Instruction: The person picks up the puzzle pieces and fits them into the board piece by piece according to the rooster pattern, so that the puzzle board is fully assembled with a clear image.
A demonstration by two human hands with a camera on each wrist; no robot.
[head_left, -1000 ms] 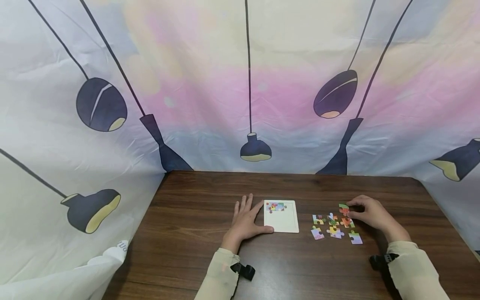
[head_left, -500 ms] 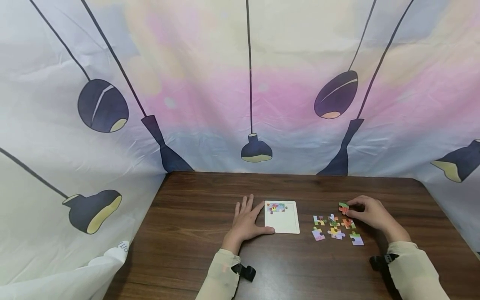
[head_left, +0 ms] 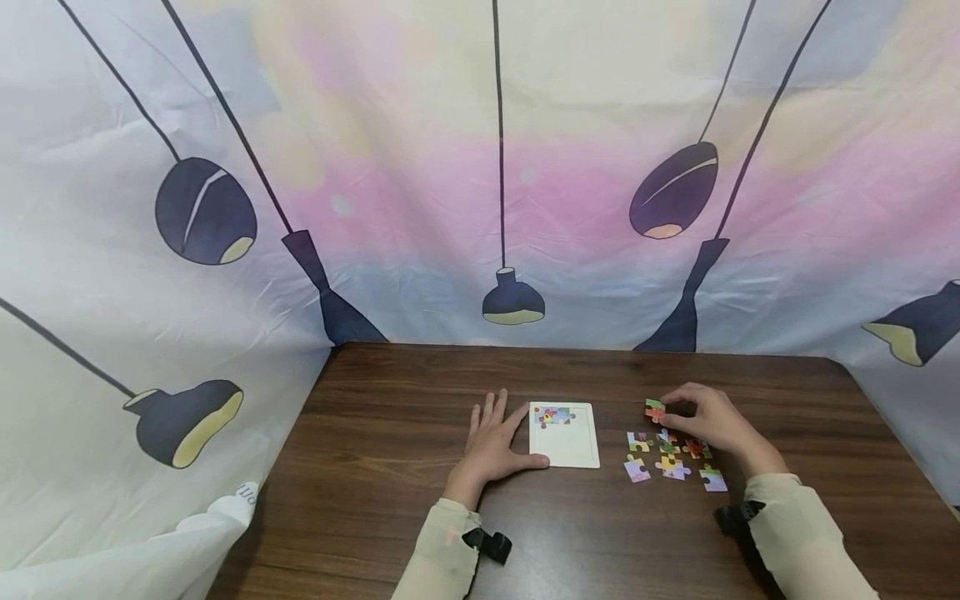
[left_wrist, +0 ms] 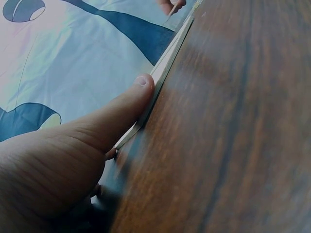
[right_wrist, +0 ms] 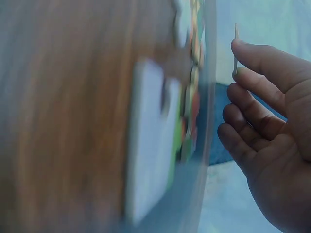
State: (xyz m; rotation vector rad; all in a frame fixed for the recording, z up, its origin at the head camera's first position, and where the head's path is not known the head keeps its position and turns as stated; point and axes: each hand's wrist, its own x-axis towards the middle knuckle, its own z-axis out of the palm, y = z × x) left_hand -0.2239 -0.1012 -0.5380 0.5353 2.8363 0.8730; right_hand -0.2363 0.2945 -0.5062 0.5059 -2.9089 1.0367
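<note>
In the head view, my left hand lies spread at the left side of a square white puzzle board. Its index finger reaches the upper left corner and its thumb touches the lower edge; the left wrist view shows the thumb against the board's side. A few joined colourful pieces lie at the board's upper left. My right hand pinches a green and red puzzle piece between thumb and fingers, raised off the table. Seen edge-on in the right wrist view, that piece is a thin strip.
Several loose puzzle pieces lie on the brown wooden table right of the board, below my right hand. Blurred pieces show in the right wrist view. A printed cloth with lamp drawings hangs behind the table.
My right hand has lifted the green and red piece from the upper right of the loose pieces and moved left with it. The left hand and board have stayed put.
</note>
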